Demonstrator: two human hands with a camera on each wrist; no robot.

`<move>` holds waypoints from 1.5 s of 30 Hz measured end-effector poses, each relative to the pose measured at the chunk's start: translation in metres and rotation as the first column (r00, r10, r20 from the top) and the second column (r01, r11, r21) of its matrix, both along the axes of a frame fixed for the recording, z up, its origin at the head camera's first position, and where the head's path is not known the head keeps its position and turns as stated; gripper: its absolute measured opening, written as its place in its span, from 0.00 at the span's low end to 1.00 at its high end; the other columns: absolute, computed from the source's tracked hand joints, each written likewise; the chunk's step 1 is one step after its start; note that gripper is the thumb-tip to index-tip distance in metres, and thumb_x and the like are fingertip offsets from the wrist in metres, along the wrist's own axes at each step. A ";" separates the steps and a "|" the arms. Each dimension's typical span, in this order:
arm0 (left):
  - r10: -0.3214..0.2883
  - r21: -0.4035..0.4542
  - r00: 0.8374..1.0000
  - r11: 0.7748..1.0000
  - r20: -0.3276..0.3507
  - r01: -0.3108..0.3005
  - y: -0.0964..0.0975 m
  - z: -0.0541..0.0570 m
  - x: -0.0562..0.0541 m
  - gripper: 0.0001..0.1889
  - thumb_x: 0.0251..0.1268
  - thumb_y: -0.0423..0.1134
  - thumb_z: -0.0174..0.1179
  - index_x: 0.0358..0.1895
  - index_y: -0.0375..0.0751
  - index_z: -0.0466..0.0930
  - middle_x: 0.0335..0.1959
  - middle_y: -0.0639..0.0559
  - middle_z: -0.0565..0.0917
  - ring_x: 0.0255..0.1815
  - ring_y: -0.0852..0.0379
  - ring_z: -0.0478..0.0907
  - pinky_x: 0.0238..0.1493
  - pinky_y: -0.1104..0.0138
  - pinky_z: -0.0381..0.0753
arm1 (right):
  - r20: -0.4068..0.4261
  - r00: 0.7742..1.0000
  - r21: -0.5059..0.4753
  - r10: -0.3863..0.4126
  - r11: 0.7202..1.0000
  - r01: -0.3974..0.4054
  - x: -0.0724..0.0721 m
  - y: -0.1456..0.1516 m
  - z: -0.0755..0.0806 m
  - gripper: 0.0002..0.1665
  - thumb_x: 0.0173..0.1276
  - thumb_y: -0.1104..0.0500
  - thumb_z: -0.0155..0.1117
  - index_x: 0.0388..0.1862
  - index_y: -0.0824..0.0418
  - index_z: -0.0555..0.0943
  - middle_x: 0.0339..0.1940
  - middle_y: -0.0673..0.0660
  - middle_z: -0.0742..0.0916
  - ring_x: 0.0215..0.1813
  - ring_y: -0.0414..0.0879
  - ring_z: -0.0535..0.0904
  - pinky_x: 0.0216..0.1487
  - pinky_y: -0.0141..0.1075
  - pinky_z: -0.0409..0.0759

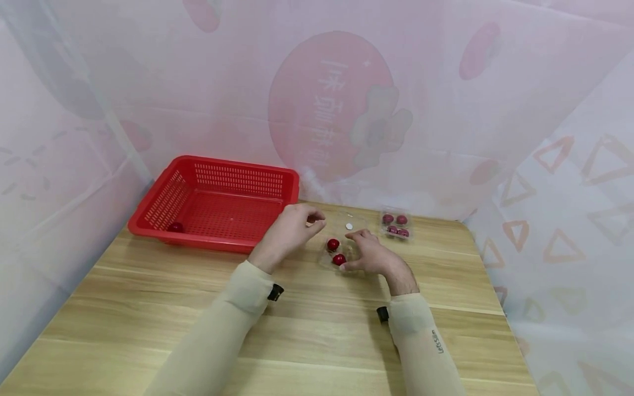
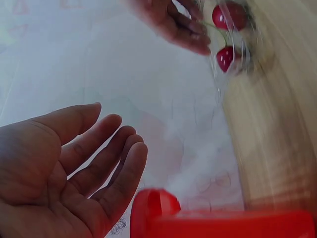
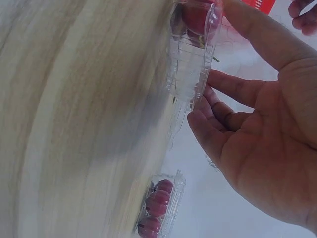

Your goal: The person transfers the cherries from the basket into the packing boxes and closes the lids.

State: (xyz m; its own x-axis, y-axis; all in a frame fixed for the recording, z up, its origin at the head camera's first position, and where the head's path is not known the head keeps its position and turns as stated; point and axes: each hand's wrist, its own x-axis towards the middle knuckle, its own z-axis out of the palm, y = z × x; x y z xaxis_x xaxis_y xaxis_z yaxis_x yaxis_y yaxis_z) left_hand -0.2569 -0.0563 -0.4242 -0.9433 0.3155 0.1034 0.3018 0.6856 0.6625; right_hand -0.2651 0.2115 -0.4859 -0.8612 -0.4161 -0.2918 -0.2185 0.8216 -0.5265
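My left hand (image 1: 291, 230) hovers beside the basket's right end, fingers loosely bent; the left wrist view shows its palm holding nothing. My right hand (image 1: 372, 254) is at the right side of a clear plastic box (image 3: 188, 69), thumb and fingers spread apart with fingertips right at its rim. Two red cherries lie in that box, a rear one (image 1: 333, 245) and a front one (image 1: 339, 259). In the left wrist view, a green stem (image 2: 218, 29) runs from the cherries toward the right fingertips. The box's clear lid stands open behind, with a round white sticker (image 1: 349, 226).
A red plastic basket (image 1: 223, 242) stands at the back left with a dark red cherry (image 1: 175, 226) in its near left corner. Behind my right hand sits a second clear box (image 3: 176, 198) with several cherries. Printed curtains border the wooden table (image 1: 317, 341).
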 end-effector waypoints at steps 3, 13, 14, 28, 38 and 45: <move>0.019 0.010 1.000 1.000 0.009 -0.019 -0.011 0.004 -0.002 0.14 0.90 0.43 0.69 0.64 0.39 0.94 0.62 0.43 0.97 0.67 0.43 0.95 0.71 0.48 0.95 | 0.001 1.000 0.008 -0.014 1.000 0.014 0.005 -0.005 0.008 0.58 0.77 0.47 0.87 0.94 0.65 0.67 0.91 0.72 0.70 0.92 0.74 0.65 0.93 0.70 0.70; 0.066 -0.041 0.998 0.997 0.008 -0.066 -0.048 0.008 -0.008 0.15 0.90 0.43 0.68 0.66 0.39 0.93 0.62 0.41 0.94 0.64 0.43 0.92 0.69 0.48 0.94 | -0.019 1.000 0.016 -0.008 1.000 0.008 0.006 -0.005 0.006 0.56 0.77 0.51 0.86 0.93 0.66 0.67 0.91 0.73 0.69 0.92 0.74 0.66 0.92 0.69 0.71; 0.072 -0.045 0.997 0.996 0.018 -0.071 -0.051 0.009 -0.009 0.15 0.90 0.44 0.68 0.66 0.39 0.92 0.62 0.42 0.94 0.64 0.43 0.91 0.69 0.48 0.93 | -0.018 1.000 0.018 -0.010 1.000 0.010 0.006 -0.005 0.006 0.56 0.77 0.51 0.86 0.93 0.66 0.67 0.91 0.73 0.69 0.92 0.74 0.66 0.92 0.69 0.71; 0.144 -0.098 0.984 0.986 0.109 -0.134 -0.111 0.009 -0.015 0.22 0.92 0.49 0.66 0.75 0.40 0.86 0.67 0.38 0.90 0.68 0.38 0.87 0.72 0.42 0.91 | -0.002 1.000 0.019 -0.018 1.000 0.018 0.003 -0.007 0.004 0.56 0.77 0.51 0.86 0.94 0.65 0.67 0.93 0.73 0.68 0.93 0.74 0.65 0.92 0.69 0.72; 0.172 -0.151 0.977 0.977 0.128 -0.152 -0.158 0.009 -0.018 0.24 0.94 0.52 0.62 0.75 0.39 0.85 0.70 0.34 0.89 0.69 0.35 0.86 0.72 0.37 0.90 | -0.001 1.000 0.018 -0.017 1.000 0.017 0.002 -0.008 0.003 0.55 0.79 0.50 0.85 0.94 0.65 0.67 0.93 0.73 0.68 0.93 0.74 0.64 0.92 0.69 0.72; 0.185 -0.192 0.974 0.969 0.129 -0.159 -0.188 0.009 -0.021 0.25 0.94 0.53 0.62 0.75 0.36 0.84 0.70 0.31 0.88 0.69 0.32 0.86 0.73 0.35 0.87 | 0.002 1.000 0.014 -0.016 1.000 0.016 0.002 -0.009 0.003 0.56 0.79 0.50 0.85 0.94 0.65 0.66 0.93 0.73 0.68 0.93 0.74 0.65 0.92 0.69 0.72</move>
